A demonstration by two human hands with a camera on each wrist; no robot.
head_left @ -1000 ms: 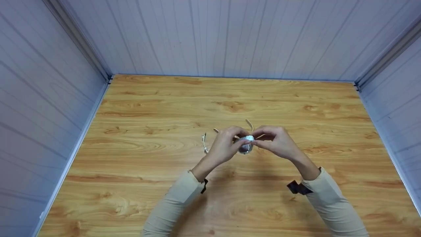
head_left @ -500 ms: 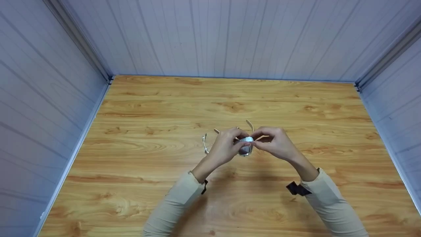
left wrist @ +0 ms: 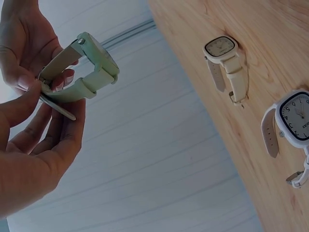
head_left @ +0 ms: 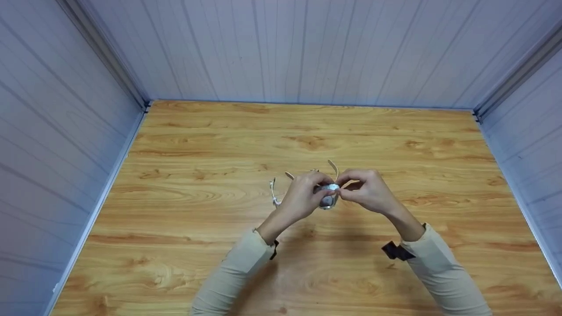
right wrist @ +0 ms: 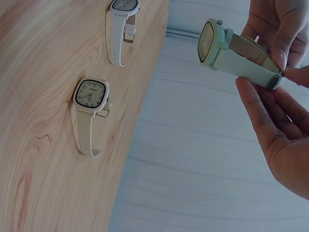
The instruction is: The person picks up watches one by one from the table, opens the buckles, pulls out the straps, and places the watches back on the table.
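Note:
A pale green wristwatch [head_left: 327,202] is held up between both hands, its strap bent round into a loop. On its left side, the left hand [head_left: 303,193] grips the strap with thumb and fingers. The right hand [head_left: 368,189] pinches the strap at the buckle end from the other side. Strap [left wrist: 94,83] and case show from behind in the left wrist view. The right wrist view shows the dial [right wrist: 206,43] edge-on and the dark buckle [right wrist: 275,81] by the fingertips. Fingers partly hide where the strap ends meet.
Two more watches lie on the wooden table [head_left: 197,145]: a cream one [right wrist: 91,94] and a white one [right wrist: 124,6]. In the head view the hands mostly cover them, leaving strap ends [head_left: 333,166] in sight. Pale panel walls [head_left: 281,52] enclose the table at the back and sides.
The held watch has sunk and tilted slightly. Both hands keep their grip, with only small finger movements.

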